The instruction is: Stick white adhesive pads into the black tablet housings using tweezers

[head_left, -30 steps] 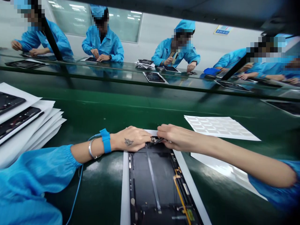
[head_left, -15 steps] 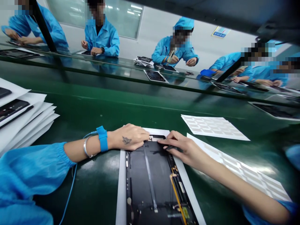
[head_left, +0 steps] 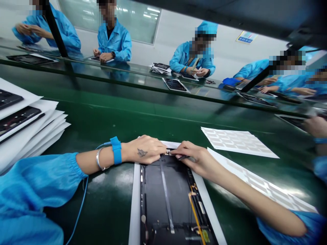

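An opened tablet (head_left: 155, 190) with a dark interior, an orange ribbon cable (head_left: 195, 214) and a silvery strip down its middle lies on a white sheet (head_left: 135, 207) in front of me. At its far end my left hand (head_left: 148, 149) rests palm down, its fingers closed together; what they pinch there, if anything, is hidden. Opposite it, my right hand (head_left: 195, 156) grips a thin dark tool (head_left: 184, 157), its kind unclear. The index fingertip of that hand touches a small light part at the tablet's far edge, close to my left fingertips.
Sheets of pale stickers (head_left: 240, 141) lie to the right. At left stands a stack of white sheets (head_left: 48, 126) with tablet parts between them. A blue wrist strap (head_left: 117, 151) trails a cord. Co-workers in blue (head_left: 114, 41) sit across the green bench (head_left: 107, 109).
My right fingertips have moved slightly left, closer to my left fingers. The whole view has shifted a little. A co-worker's hand has appeared at the right edge.
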Demonstrator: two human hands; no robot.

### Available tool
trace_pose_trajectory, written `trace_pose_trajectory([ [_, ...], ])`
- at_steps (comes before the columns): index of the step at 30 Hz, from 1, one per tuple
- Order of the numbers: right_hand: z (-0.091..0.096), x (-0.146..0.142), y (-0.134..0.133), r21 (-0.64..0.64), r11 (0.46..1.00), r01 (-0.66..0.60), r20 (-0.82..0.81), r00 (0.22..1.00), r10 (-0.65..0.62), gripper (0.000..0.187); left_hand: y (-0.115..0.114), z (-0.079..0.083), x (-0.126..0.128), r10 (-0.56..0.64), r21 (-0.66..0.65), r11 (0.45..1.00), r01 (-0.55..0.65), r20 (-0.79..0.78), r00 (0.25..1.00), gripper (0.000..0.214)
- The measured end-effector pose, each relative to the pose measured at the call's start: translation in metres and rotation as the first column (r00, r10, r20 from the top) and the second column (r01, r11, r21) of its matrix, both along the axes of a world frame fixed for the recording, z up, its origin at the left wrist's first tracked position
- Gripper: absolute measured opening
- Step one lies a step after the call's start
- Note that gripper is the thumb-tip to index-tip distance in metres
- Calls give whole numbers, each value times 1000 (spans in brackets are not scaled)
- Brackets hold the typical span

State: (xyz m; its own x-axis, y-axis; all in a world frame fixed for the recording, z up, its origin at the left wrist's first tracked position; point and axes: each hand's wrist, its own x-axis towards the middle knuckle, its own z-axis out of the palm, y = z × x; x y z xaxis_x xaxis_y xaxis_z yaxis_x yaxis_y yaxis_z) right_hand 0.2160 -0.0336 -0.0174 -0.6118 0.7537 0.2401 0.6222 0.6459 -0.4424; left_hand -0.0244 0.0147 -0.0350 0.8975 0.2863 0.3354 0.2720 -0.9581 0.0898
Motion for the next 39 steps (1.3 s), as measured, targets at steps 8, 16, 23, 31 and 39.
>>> trace_pose_trajectory([
  [8, -12, 7, -1, 133, 991, -12, 48, 999, 5, 37, 4, -2, -2, -69, -25, 997, 70, 31, 997, 20],
  [16, -10, 1, -7, 136, 990, 20, -8, 1000, -19, 35, 7, 1, -3, -48, -107, 993, 49, 13, 999, 27],
  [23, 0, 24, 4, 161, 953, 258, -186, 956, -228, 22, 0, 11, -3, 171, -128, 977, -172, -18, 985, 34],
  [31, 7, 43, 15, 70, 856, 512, -379, 808, -452, 27, -2, 23, 3, 280, -94, 951, -295, -144, 949, 23],
  [39, 22, 42, 6, 134, 783, 607, -555, 701, -449, 29, 111, 75, -42, 773, -387, 626, -677, 192, 605, 22],
])
